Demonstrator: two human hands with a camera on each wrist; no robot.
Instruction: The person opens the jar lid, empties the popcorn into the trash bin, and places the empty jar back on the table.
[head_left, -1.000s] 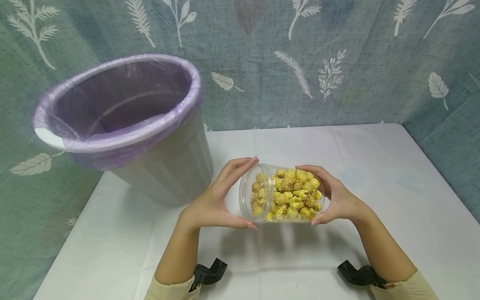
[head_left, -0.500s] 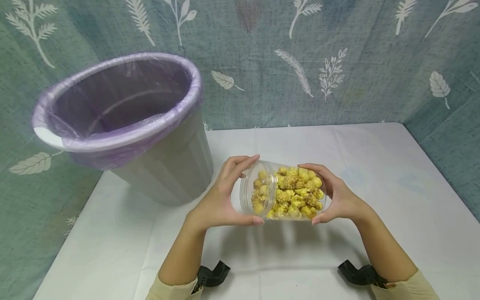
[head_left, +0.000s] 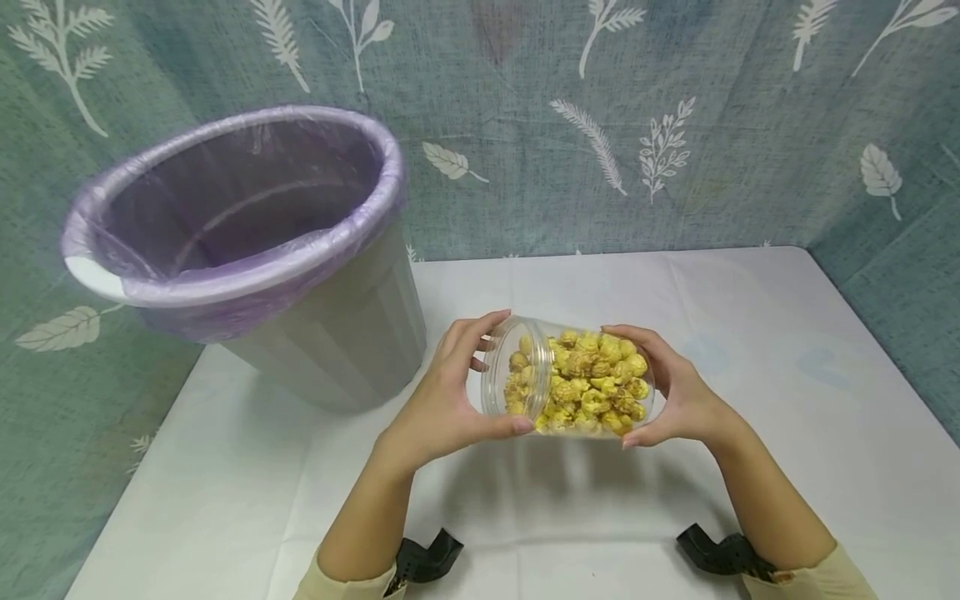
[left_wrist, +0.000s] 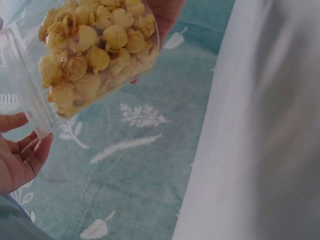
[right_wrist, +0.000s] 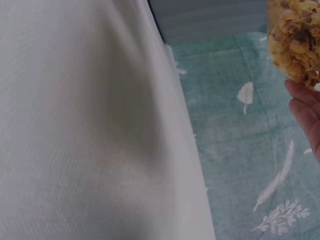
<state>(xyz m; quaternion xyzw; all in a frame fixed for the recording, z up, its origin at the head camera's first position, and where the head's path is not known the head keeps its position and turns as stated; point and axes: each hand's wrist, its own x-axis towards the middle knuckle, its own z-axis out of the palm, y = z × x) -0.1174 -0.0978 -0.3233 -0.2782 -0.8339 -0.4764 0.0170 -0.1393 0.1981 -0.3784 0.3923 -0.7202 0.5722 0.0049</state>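
Observation:
A clear plastic jar of yellow popcorn [head_left: 596,385] lies sideways in the air over the table, its transparent lid [head_left: 492,375] facing left. My left hand [head_left: 446,408] grips the lid end, thumb on the near side and fingers on the far side. Around the jar's base curls my right hand [head_left: 681,396], with the thumb below and fingers above in the head view. The left wrist camera catches fingertips [left_wrist: 37,152] at the lid's rim. In the right wrist view, fingers [right_wrist: 305,112] support the base end.
A large grey bin [head_left: 352,333] with a purple liner stands at the left of the white-covered table [head_left: 757,375]. Behind the table hangs a green leaf-patterned cloth [head_left: 525,167]. Black wrist mounts [head_left: 431,557] sit on both forearms.
The left hand has turned around the lid, its thumb sliding up and right along the near side. The jar has shifted slightly right; the right hand stays nearly still.

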